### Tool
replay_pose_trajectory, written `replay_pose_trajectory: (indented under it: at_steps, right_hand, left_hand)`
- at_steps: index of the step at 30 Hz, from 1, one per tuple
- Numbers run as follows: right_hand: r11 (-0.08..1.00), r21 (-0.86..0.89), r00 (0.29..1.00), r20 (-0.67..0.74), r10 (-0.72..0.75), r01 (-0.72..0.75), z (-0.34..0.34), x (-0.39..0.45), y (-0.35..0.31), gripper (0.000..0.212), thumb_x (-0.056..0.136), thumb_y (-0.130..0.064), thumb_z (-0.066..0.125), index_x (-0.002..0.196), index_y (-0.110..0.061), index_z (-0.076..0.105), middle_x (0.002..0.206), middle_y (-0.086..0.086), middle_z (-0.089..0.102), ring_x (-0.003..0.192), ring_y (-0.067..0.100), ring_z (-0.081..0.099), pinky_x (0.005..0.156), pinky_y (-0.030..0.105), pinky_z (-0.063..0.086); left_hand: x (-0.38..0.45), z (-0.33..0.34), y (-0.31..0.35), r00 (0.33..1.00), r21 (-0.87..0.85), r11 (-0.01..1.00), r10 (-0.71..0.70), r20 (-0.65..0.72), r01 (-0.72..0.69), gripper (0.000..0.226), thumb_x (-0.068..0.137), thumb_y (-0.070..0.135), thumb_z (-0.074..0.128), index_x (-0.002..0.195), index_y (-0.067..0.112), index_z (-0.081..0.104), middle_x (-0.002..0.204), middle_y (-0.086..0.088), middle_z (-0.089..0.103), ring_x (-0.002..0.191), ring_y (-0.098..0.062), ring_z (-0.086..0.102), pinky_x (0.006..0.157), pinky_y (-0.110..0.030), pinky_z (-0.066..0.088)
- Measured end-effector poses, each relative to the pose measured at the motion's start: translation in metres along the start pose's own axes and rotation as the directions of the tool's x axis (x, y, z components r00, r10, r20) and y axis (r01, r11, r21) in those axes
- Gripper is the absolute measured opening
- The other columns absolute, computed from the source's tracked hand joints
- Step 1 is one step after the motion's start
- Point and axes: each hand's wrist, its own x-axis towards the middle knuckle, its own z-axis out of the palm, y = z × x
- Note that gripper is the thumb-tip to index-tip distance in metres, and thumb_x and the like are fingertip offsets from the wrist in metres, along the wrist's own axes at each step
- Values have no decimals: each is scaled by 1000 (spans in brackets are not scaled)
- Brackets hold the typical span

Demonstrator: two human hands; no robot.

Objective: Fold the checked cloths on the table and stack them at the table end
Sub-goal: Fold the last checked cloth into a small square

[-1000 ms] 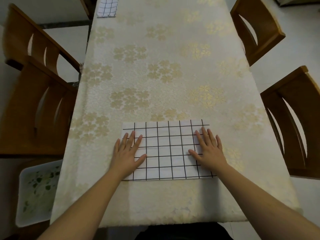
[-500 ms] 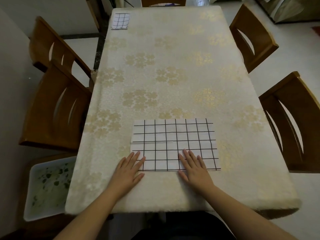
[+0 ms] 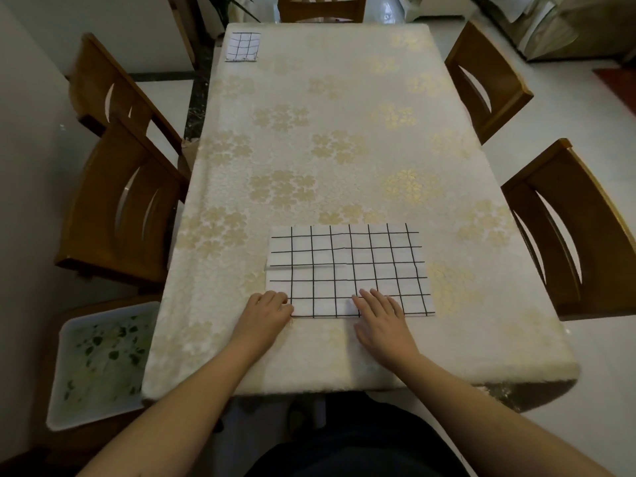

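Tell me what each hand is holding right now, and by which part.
Left hand grips the checked cloth at its near left corner; right hand lies flat on its near edge, holding nothing.

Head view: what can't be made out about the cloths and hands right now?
- Left hand: its curled fingers cover the near-left corner of the checked cloth, so a pinch can't be confirmed.
- Right hand: covers part of the cloth's near edge.
- Folded cloth at the far end: too small to count layers.
- Cloth's layer count: not visible from above.

Pale tiled floor point(image 3: 568, 80); wooden chairs point(image 3: 117, 215) both sides of table point(image 3: 344, 115); white tray point(image 3: 99, 359) lower left.
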Motion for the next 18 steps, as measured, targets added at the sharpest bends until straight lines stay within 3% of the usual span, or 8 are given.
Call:
replay_pose_trajectory:
  at_steps: [5,11,14,18]
  right_hand:
    - [999,22,999,-40,-33,34,7,-15,-9,58,89,-44,37,141,-19,46,137,2,56,129,24,51,109,37,22]
    - [997,19,997,36,-71,71,11,-22,-17,78,87,-58,8,154,-20,21,157,-2,27,145,18,23,118,38,13]
    - [998,27,997,50,-55,54,11,-22,-18,72,93,-57,14,156,-21,15,160,-2,20,147,17,16,119,38,10]
    - [998,43,997,59,-53,50,5,-22,-20,64,100,-49,31,155,-20,16,160,-2,20,147,17,16,119,38,8]
  left_hand:
    - [-3,-2,0,995,98,991,97,-25,-95,34,57,1,81,84,14,65,84,-4,61,71,-24,56,61,-34,43]
    - [0,-13,1,978,233,952,208,-6,-201,32,52,-2,79,74,13,61,65,-4,55,55,-23,50,53,-32,41]
    - [2,-20,0,985,243,957,171,-21,-160,37,43,-3,81,69,13,62,60,-3,53,52,-23,50,54,-32,42]
    - [2,-28,1,994,154,988,13,-104,3,40,39,-7,82,67,14,61,60,-2,53,55,-25,51,57,-32,42]
